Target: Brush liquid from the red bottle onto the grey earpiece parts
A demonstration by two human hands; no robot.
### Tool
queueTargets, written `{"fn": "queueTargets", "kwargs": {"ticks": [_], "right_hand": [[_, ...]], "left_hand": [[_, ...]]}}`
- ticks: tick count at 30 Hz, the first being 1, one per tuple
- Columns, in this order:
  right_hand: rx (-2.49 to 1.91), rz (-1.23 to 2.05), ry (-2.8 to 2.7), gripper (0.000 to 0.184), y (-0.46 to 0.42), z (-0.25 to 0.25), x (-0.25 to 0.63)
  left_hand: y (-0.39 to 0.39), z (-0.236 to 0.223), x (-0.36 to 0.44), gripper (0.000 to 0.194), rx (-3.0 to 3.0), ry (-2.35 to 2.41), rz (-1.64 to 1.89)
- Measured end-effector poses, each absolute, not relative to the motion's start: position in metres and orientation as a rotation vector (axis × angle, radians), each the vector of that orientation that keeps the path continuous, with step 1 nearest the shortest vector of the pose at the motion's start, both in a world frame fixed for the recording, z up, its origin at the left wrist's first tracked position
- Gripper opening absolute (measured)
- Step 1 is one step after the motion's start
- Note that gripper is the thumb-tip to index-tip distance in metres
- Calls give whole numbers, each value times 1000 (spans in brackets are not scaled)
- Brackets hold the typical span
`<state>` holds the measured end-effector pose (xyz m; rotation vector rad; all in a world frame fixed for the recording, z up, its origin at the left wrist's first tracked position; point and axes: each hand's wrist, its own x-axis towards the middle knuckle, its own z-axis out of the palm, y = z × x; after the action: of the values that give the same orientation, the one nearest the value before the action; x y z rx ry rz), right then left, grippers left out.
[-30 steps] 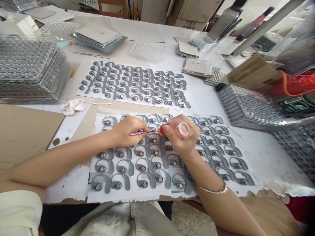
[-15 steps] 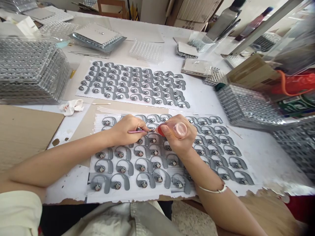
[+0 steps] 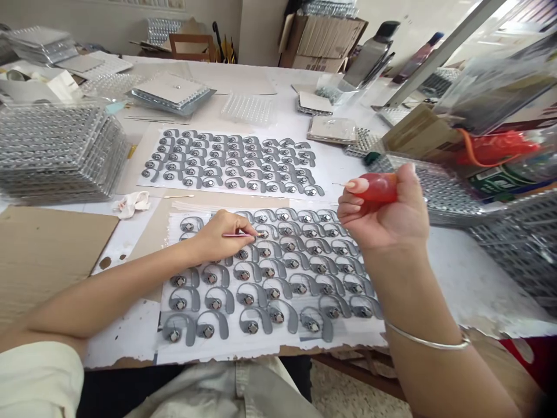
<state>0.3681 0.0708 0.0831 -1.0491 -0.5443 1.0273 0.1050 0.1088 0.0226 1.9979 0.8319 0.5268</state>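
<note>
My left hand (image 3: 226,235) pinches a thin pinkish stick-like tool (image 3: 237,235). Its tip touches or hovers just over a grey ear-hook piece (image 3: 268,232) in the near sheet's upper rows; which of the two I cannot tell. Raised over the right side, my right hand (image 3: 387,215) is wrapped round a small red squeeze bottle (image 3: 378,187), whose thin needle tip points left. Under my hands, rows of grey ear-hook pieces with round metallic parts and fine wires lie on a white foam sheet (image 3: 287,343). My right forearm hides the sheet's right end.
A second sheet (image 3: 195,184) with similar ear-hooks lies farther back. Stacked clear trays (image 3: 56,157) stand at left, more trays (image 3: 452,191) at right. A crumpled tissue (image 3: 131,204), a cotton swab (image 3: 178,196) and cardboard (image 3: 47,255) are at left. A grey bottle (image 3: 369,58) stands at the back.
My right hand has moved up and to the right with the red bottle, away from the left hand. The left hand keeps its pinch in nearly the same place. The view has tilted up slightly.
</note>
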Motion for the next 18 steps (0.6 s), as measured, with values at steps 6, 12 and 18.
{"fn": "queueTargets", "kwargs": {"ticks": [6,12,18], "right_hand": [[-1098,1060,-885,37,78,94,383],[-1079,978,-1070,37,105,81,358],[-1135,810,-1175,37,114,56,323]], "left_hand": [[111,32,108,16,2502,498,849],[121,24,119,19,3006,337,948],[120,12,119,17,3080,347,966]]}}
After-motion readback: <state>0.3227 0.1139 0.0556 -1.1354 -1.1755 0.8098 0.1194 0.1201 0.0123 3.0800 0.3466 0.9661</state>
